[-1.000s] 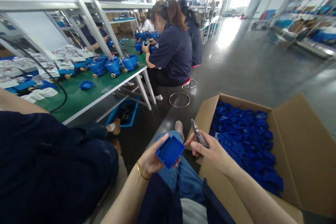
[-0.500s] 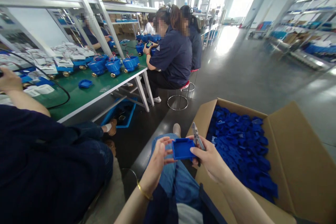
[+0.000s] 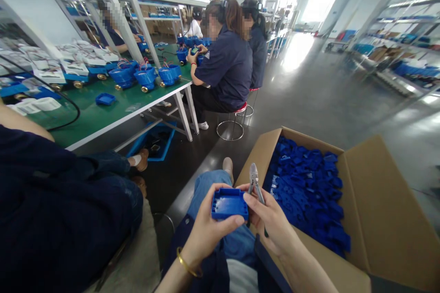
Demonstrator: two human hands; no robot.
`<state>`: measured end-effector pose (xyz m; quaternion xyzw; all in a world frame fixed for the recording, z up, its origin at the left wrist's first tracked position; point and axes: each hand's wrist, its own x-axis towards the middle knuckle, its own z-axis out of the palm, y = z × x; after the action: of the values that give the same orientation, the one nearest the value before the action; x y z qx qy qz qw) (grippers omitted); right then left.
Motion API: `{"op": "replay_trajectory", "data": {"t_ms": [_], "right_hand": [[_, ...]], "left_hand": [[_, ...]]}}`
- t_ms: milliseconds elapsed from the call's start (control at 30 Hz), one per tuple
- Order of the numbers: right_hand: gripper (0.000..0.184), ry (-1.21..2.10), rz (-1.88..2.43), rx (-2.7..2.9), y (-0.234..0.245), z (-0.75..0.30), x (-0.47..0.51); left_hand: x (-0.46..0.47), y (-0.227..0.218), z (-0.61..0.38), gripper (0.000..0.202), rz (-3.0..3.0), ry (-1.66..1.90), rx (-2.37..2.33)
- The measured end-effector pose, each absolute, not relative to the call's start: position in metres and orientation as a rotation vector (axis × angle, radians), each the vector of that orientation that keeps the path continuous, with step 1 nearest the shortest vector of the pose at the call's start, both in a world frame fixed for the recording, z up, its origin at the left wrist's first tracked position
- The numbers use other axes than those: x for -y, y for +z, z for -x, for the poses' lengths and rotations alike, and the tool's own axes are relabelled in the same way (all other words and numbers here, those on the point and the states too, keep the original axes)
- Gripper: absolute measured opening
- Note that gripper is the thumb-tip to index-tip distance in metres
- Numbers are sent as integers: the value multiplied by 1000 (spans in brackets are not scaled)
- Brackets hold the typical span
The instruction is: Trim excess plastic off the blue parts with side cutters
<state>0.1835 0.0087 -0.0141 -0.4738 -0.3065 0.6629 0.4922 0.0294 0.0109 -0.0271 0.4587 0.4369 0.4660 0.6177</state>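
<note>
Blue tray (image 3: 229, 203) lower than before, left hand (image 3: 206, 231) now tight around it, right hand (image 3: 271, 219) tight around pliers (image 3: 254, 181).

Readable text: none that I can make out on this feed.
Sleeve badge (image 3: 205, 55): white mark on a co-worker's dark shirt (image 3: 228, 73), possibly a logo; too small to read.
White sheets (image 3: 74, 67): on the green bench (image 3: 103, 116); print blurred.
Cardboard box (image 3: 378, 210): no legible print.
Blue cover (image 3: 229, 204): no legible marking.
</note>
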Motion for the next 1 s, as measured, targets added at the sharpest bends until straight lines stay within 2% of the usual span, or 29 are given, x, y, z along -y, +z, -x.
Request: {"op": "replay_trajectory", "data": {"t_ms": [233,400,467,600,700,900,1000], "right_hand": [[54,1600,1228,813,-14,-181,-6],[46,1530,1291,1070,-13,-190,-11],[38,1436,1319,1186,-11,-202,-14],[23,1025,1451,1550,-4,-229,-13],[30,855,1421,1942,1,-243,-8],[56,683,1402,2404,20,-257,-2],[56,433,1538,2575,33,-263,-1]], "left_hand": [[-6,-24,-30,55,-993,1024,-1026],[-2,-12,-34,51,-870,1079,-1102],[-1,-9,-33,51,-843,1079,-1110],[-1,-9,-27,52,-837,1056,-1097],[-2,-11,-24,52,-843,1048,-1091],[-3,-10,-24,50,-857,1055,-1106],[-2,-7,-25,52,-850,1048,-1117]]}}
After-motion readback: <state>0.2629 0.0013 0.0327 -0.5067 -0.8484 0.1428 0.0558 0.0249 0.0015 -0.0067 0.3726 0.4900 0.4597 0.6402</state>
